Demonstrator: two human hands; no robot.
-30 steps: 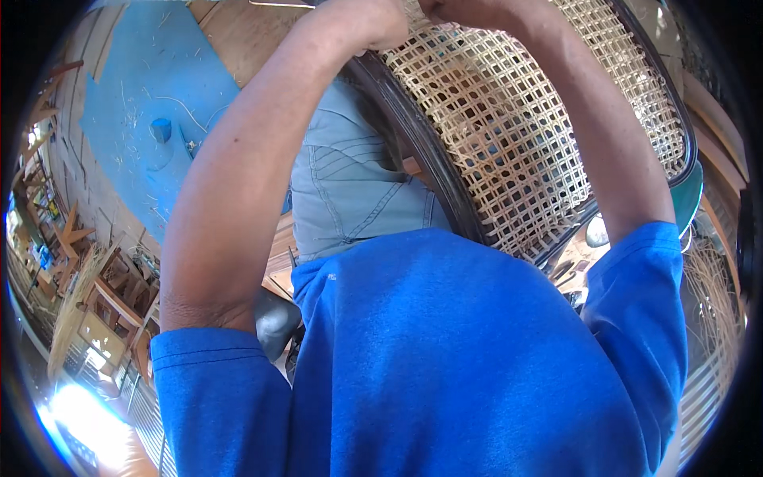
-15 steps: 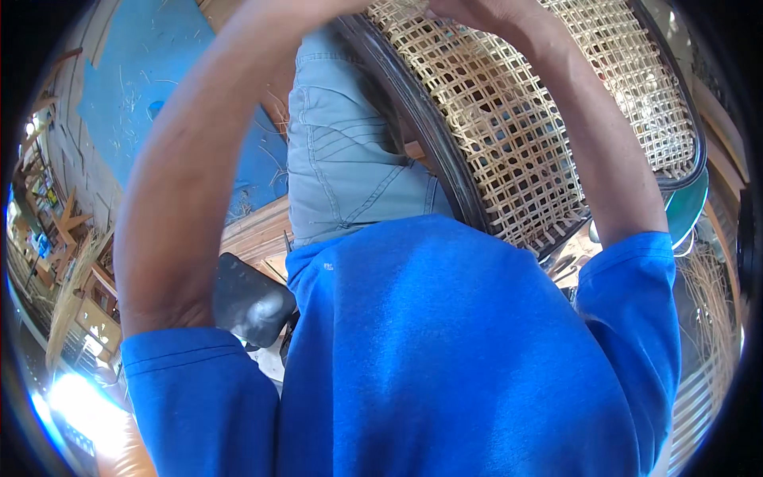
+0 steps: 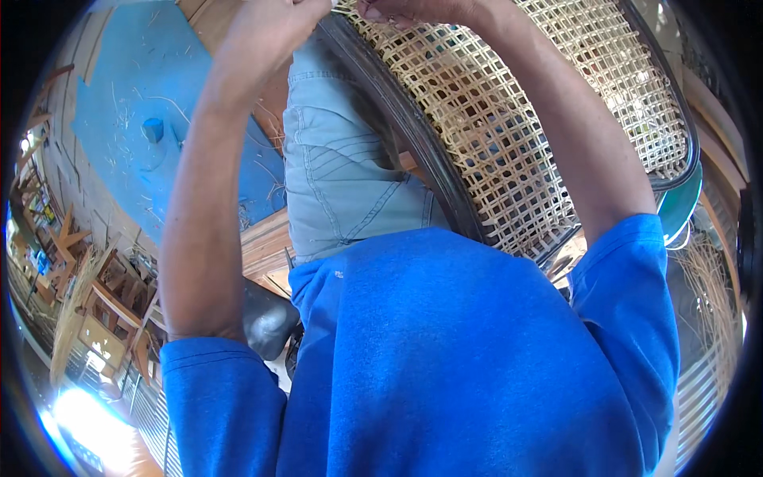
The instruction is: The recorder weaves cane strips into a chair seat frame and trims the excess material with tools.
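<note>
A woven cane panel (image 3: 509,135) with open square mesh leans across my lap at the right, set in a dark curved wooden frame (image 3: 397,103). At the top edge of the view, my left hand (image 3: 290,20) is closed near the frame's far end, its fingertips pinched together and partly cut off. My right hand (image 3: 421,9) is over the cane weave, fingers curled in toward the left hand. Whatever either hand pinches is too small or out of view to make out.
A blue sheet (image 3: 127,87) scattered with thin cane scraps lies at the left, with a small blue cup-like object (image 3: 152,129) on it. Wooden chair parts (image 3: 111,298) stand further left. Loose cane strands (image 3: 707,278) hang at the right beside a green round object (image 3: 682,208).
My left hand and forearm have shifted, bringing the hand lower into view. My right hand has moved left along the top of the weave.
</note>
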